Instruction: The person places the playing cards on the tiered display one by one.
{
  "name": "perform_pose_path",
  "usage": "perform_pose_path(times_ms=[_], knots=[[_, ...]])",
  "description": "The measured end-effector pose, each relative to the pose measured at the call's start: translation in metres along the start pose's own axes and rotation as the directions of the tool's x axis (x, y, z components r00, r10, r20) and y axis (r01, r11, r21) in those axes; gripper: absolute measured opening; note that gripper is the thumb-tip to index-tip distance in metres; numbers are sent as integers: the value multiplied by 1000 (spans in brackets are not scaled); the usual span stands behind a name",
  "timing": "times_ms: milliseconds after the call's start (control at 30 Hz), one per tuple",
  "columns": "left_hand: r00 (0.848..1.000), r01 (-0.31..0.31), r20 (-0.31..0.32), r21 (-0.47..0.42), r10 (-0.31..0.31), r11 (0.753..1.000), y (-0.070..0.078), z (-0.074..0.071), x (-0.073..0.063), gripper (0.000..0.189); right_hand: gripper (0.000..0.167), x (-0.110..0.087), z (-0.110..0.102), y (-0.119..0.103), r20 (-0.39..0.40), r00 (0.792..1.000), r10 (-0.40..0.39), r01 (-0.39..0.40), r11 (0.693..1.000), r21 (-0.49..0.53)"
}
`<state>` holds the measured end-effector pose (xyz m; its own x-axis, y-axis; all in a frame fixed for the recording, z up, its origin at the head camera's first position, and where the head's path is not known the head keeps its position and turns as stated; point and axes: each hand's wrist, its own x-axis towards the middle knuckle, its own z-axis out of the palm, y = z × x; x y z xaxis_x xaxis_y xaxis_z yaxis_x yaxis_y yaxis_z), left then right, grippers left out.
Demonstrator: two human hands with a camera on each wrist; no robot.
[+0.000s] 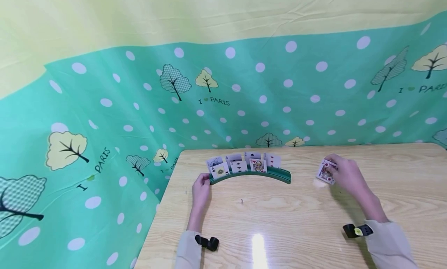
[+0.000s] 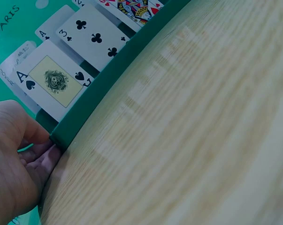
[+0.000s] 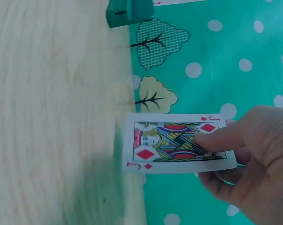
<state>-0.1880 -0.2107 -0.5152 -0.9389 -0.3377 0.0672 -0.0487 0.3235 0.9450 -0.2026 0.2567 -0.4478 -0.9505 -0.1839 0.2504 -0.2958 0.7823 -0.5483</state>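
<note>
My left hand [image 1: 201,188] grips the left end of a curved green card holder [image 1: 251,175], thumb and fingers at its tip. In the holder's front slot stand the ace of spades [image 2: 56,80], the three of clubs [image 2: 95,38] and a queen of hearts [image 1: 258,165]. Several more cards rise behind them, among them a joker [image 2: 18,60] at the left end. Off to the right of the holder, my right hand [image 1: 343,174] pinches a jack of diamonds [image 3: 176,143] face up, the thumb lying across its face.
The pale wooden table [image 1: 279,214] carries the holder near its back edge. A green and yellow printed cloth [image 1: 241,86] hangs right behind that edge and along the left side. Between the holder's right end and the jack lies a stretch of tabletop.
</note>
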Motion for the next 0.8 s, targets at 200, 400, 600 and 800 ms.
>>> perform_pose_path(times_ms=[200, 400, 600, 800], knots=[[1000, -7, -11, 7, 7, 1000, 2, 0, 0, 28, 33, 2, 4, 8, 120, 991, -52, 55, 998, -22], [1000, 12, -3, 3, -12, 1000, 0, 1, 0, 28, 55, 0, 0, 7, 165, 986, 34, -41, 998, 38], [1000, 2, -12, 9, -2, 1000, 1, 1, 0, 28, 51, 0, -8, -5, 51, 997, 66, -70, 993, 92], [1000, -2, -16, 26, 2, 1000, 0, 2, 1, 27, 35, -2, -9, -11, -23, 999, 43, -40, 991, 125]])
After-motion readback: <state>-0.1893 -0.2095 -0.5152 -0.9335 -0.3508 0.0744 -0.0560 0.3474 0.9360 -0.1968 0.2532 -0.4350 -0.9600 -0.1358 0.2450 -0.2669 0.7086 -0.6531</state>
